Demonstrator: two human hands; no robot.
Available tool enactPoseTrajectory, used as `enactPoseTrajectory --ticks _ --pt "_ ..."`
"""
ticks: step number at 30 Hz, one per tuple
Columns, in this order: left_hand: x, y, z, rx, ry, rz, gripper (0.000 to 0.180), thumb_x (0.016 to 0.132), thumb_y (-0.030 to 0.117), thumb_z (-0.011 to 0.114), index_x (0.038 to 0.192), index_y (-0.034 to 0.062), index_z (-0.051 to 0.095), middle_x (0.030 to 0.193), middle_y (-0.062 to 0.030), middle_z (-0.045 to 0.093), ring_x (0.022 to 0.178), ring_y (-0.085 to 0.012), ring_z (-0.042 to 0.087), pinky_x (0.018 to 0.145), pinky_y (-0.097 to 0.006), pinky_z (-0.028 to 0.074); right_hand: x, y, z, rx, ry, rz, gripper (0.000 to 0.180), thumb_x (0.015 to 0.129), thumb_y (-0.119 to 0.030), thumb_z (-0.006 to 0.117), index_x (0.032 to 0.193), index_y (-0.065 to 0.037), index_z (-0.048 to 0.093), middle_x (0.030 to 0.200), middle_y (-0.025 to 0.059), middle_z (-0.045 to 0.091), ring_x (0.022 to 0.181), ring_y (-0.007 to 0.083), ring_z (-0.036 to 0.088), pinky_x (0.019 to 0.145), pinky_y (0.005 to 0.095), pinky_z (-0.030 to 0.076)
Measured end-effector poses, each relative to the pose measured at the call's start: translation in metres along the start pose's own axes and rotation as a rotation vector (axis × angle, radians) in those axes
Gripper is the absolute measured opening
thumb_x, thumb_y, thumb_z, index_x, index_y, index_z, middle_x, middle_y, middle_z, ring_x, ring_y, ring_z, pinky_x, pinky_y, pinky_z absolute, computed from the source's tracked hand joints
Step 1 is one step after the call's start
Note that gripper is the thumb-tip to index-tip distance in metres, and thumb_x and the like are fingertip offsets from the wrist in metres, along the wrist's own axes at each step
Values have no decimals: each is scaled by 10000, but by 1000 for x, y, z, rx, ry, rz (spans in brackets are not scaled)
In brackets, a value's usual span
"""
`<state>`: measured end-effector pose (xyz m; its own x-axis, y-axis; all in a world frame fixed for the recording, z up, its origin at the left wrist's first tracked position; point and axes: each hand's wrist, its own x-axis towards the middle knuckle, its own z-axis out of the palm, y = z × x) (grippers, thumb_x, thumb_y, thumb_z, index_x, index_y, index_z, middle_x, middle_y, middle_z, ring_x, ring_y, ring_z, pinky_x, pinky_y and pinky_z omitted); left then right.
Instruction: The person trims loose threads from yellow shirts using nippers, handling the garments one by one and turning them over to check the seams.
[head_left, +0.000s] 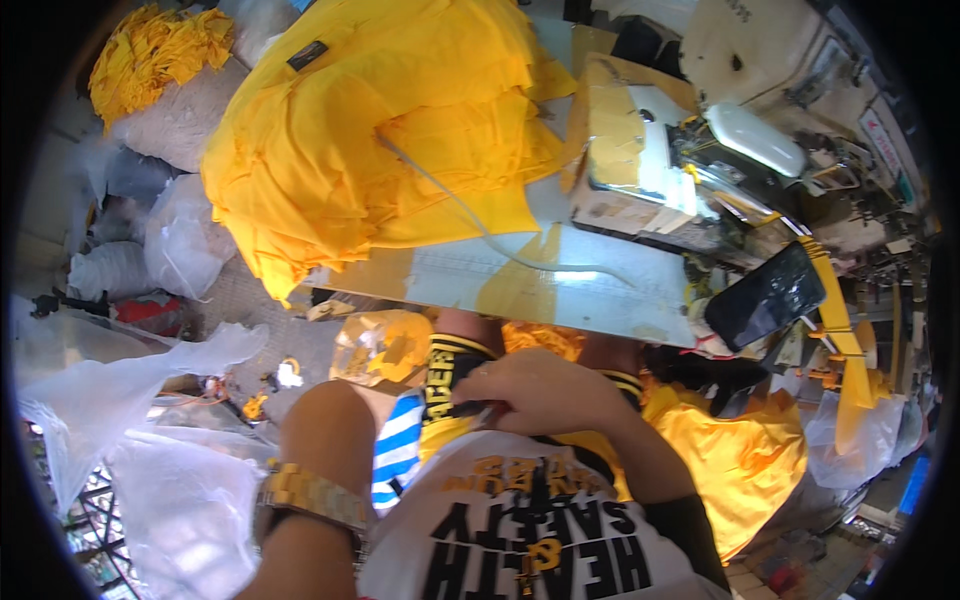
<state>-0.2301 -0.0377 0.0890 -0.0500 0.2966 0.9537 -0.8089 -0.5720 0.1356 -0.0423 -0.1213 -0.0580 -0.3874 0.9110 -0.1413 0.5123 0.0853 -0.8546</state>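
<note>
My right hand (535,390) rests across my lap at the waist, over black and yellow shorts (445,380). Its fingers curl inward, and a small greyish thing shows at their tips, too unclear to name. On the left, my left hand (328,430) hangs down beside me, below a gold-coloured watch (312,495); its fingers are hidden. Blue and white striped cloth (398,450) lies next to it. Ahead on the table (610,265) spreads a large pile of yellow fabric (370,150), apart from both hands.
A sewing machine (640,160) stands at the right of the table, with a dark phone (768,295) held near it. A pale cord (470,215) crosses the tabletop. Plastic bags (185,500) crowd the left; yellow cloth (735,450) hangs at my right.
</note>
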Motion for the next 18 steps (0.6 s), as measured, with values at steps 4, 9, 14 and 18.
enactPoseTrajectory --ticks 4,9,14,18 --pt "-31 -15 -12 224 -26 -189 237 950 209 549 1062 4 511 1104 -150 511 965 -265 561 924 -401 506 -2 9 -4 2 14 -23 358 754 -116 694 1108 -76 657 970 102 694 822 259 674 736 356 522" --pt "-41 -8 -23 299 -45 -263 238 954 218 549 1082 20 515 1129 -153 510 997 -268 548 944 -402 488 42 -9 -33 -30 361 -191 217 785 -81 673 1001 -72 667 859 92 673 751 239 658 676 344 512" --pt "-34 8 -22 295 -50 -236 241 957 227 549 1102 36 520 1154 -156 509 1030 -272 536 965 -402 470 160 -52 -78 -380 753 -451 102 809 -99 644 908 -75 652 844 107 640 743 313 638 658 393 513" --pt "-32 16 -23 295 -26 -218 244 960 234 549 1118 49 524 1173 -159 508 1056 -275 526 981 -403 456 234 -72 -88 -639 806 -511 127 813 -105 599 923 -63 646 936 161 635 817 336 658 700 431 531"
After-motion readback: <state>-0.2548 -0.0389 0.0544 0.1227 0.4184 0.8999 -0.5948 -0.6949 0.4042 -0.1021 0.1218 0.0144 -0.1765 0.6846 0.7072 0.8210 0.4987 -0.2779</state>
